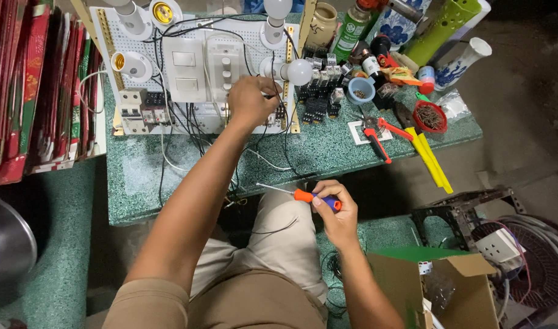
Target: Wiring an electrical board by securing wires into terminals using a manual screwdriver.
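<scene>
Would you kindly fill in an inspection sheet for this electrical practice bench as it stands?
Surface: green speckled table, mostly covered at the back.
Job's things: white wiring board with switches, lamp sockets, bulbs and breakers; screwdriver with orange and purple handle.
Clutter: red-handled pliers, yellow-handled tool, red dish of small parts, blue cup, black relays, bottles and vases behind.
Hands: left hand rests on the board's wiring; right hand grips the screwdriver.
Cables: black and white wires trail off the board over the table edge.
Surroundings: open cardboard box, stacked red packets, fan grille.
</scene>
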